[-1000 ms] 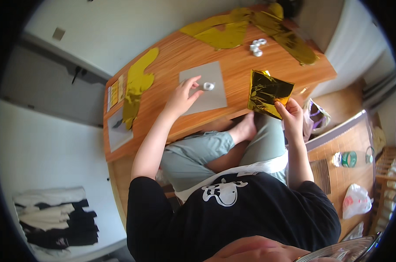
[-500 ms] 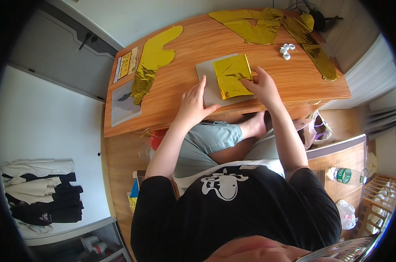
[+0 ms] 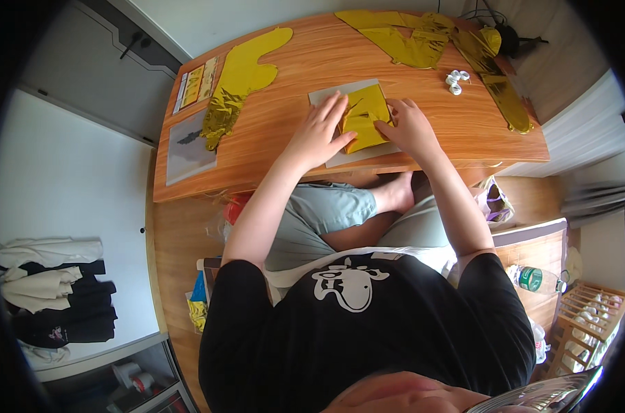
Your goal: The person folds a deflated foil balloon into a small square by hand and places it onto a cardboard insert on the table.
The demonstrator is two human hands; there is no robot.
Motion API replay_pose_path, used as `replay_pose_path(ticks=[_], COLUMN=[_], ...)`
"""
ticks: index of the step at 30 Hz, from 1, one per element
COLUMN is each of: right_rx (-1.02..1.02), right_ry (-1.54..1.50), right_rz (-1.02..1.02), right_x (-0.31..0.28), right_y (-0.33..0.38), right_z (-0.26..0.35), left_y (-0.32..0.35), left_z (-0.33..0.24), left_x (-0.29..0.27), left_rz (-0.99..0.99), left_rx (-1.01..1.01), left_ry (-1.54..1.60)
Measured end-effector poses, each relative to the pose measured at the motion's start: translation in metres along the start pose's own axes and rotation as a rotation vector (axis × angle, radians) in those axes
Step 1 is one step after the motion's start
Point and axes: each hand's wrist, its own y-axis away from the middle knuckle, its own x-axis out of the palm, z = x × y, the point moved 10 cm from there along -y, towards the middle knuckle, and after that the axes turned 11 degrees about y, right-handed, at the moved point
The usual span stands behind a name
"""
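Note:
A folded gold foil piece (image 3: 369, 110), squarish and creased, lies on a flat grey sheet (image 3: 359, 157) near the table's front edge. My left hand (image 3: 317, 134) rests along the foil's left side, fingers stretched out and thumb on its lower left corner. At the right side is my right hand (image 3: 414, 129), its thumb lying on the foil and its fingers spread apart from the thumb by the edge. Neither hand visibly grips the foil. Part of the foil's left and right edges is hidden under the hands.
Flat, uninflated gold foil balloons lie at left (image 3: 257, 72), at the back (image 3: 416, 45) and at right (image 3: 495, 82). Small white ribbon rolls (image 3: 455, 81) sit right of my hands. A printed card (image 3: 195, 86) and a translucent sleeve (image 3: 192, 158) lie on the wooden table (image 3: 292, 103) at left.
My left hand has moved right and forward from the grey sheet onto the foil's left side. My right hand remains at the right side, its thumb now further over the foil.

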Motion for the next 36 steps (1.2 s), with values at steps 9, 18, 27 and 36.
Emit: replay_pose_path(ticks=[9, 18, 27, 36], right_rx=[-0.376, -0.679, -0.720, -0.732], right_ry=[0.266, 0.340, 0.337, 0.244], right_rz=[-0.029, 0.316, 0.373, 0.513], right_x=[-0.002, 0.041, 0.039, 0.032], right_y=[-0.008, -0.018, -0.021, -0.028], right_z=[0.014, 0.003, -0.001, -0.001], left_y=[-0.016, -0.016, -0.010, -0.005], left_z=[0.016, 0.018, 0.012, 0.009], left_x=[0.035, 0.040, 0.047, 0.037], left_rz=[0.267, 0.258, 0.411, 0.435], left_rx=[0.002, 0.019, 0.152, 0.121], left_ry=[-0.145, -0.208, -0.138, -0.278])
